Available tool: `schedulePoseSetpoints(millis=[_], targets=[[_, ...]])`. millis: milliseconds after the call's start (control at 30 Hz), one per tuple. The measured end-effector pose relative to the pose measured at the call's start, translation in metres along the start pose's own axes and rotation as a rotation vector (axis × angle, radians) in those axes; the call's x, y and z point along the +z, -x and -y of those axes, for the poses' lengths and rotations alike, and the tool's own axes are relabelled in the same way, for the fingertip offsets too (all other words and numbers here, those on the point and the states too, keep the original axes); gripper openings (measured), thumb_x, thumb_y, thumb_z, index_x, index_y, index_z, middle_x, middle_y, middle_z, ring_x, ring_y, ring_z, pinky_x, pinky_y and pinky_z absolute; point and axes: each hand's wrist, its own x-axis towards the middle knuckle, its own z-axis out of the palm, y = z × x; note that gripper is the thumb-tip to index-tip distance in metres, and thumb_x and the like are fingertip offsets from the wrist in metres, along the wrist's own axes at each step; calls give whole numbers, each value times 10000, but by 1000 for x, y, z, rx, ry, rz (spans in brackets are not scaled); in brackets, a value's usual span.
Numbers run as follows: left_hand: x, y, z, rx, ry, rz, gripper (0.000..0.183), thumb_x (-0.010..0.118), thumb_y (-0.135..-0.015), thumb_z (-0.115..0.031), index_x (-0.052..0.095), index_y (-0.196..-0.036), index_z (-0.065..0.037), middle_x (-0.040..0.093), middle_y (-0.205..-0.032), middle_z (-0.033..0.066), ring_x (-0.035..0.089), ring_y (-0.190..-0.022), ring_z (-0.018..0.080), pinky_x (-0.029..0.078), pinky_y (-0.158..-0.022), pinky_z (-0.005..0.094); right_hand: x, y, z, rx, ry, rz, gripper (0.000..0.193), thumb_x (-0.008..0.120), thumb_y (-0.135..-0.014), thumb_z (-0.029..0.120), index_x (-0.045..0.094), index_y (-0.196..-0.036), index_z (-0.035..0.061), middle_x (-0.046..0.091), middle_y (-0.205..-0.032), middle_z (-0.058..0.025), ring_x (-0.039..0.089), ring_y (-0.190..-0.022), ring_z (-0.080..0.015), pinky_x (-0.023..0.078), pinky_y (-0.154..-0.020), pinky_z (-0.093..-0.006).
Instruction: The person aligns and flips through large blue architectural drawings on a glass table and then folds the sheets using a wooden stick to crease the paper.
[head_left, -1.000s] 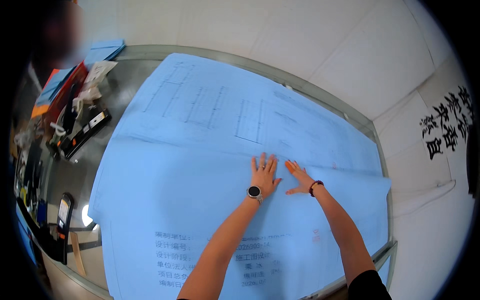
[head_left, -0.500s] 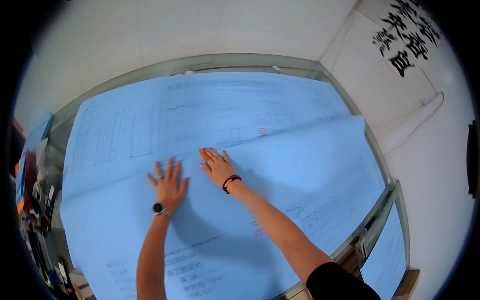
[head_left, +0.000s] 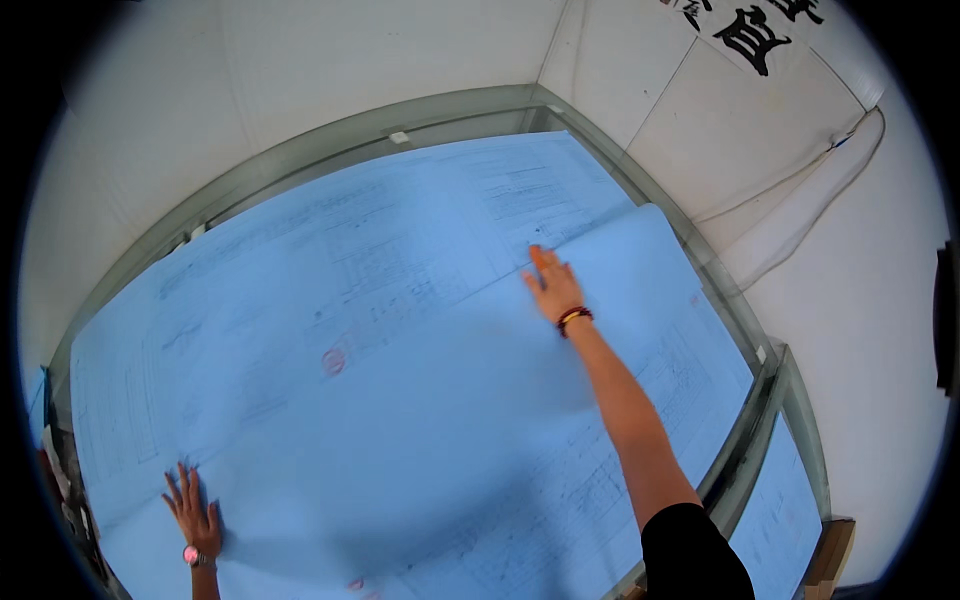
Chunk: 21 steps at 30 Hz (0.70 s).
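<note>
A big blue sheet of paper [head_left: 430, 390], printed with fine drawing lines and red round stamps, lies over another printed blue sheet [head_left: 420, 215]. My left hand [head_left: 192, 510], with a watch on its wrist, rests flat at the lower left near the top sheet's edge, fingers spread. Farther up and to the right, my right hand [head_left: 556, 290] lies on the same edge, its fingers stretched out. An orange cover [head_left: 537, 256] appears to sit on its index finger. A beaded bracelet [head_left: 574, 317] circles that wrist.
The sheets lie on a glass-topped table [head_left: 345, 140] set against white walls. Black brush lettering [head_left: 750, 40] and a loose cable [head_left: 860, 190] are on the right wall. Beside the table at lower right is another blue sheet [head_left: 780, 510]; clutter [head_left: 62, 470] stands at the left edge.
My hands have moved apart along the sheet's edge: the left toward the lower left, the right up and to the right. The view has also shifted and turned.
</note>
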Motion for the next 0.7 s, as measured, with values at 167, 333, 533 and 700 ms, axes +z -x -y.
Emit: schedulePoseSetpoints(millis=[167, 333, 533, 700], targets=[[4, -9, -12, -9, -91, -14, 555, 338, -918, -362, 255, -1411, -119, 197, -1479, 98, 92, -1371, 345, 19, -1075, 540, -7, -80, -137, 174, 14, -53, 637, 293, -915, 512, 224, -1418, 127, 245, -1462, -64, 202, -1354, -205, 129, -1107, -377], [1, -12, -23, -23, -29, -24, 485, 437, -933, -288, 342, -1366, -91, 270, -1446, 110, 215, -1338, 335, 201, -1049, 555, -17, -132, -226, 324, 91, -99, 669, 268, -898, 561, 239, -1415, 139, 264, -1455, -51, 214, -1349, -239, 151, -1101, -401], [0, -17, -22, 56, 67, 18, 547, 305, -955, -397, 228, -1419, -120, 145, -1489, 91, 46, -1370, 345, 42, -1069, 558, -20, -158, -267, 427, 107, -96, 799, 265, -835, 670, 203, -1425, 135, 214, -1472, -77, 191, -1358, -240, 148, -1100, -412], [4, -13, -24, 0, 67, 39, 531, 318, -955, -349, 224, -1420, -112, 153, -1487, 103, 76, -1366, 358, 43, -1070, 544, -34, -97, -285, 402, 95, -115, 826, 276, -824, 683, 186, -1428, 128, 221, -1467, -96, 194, -1357, -253, 150, -1096, -425]])
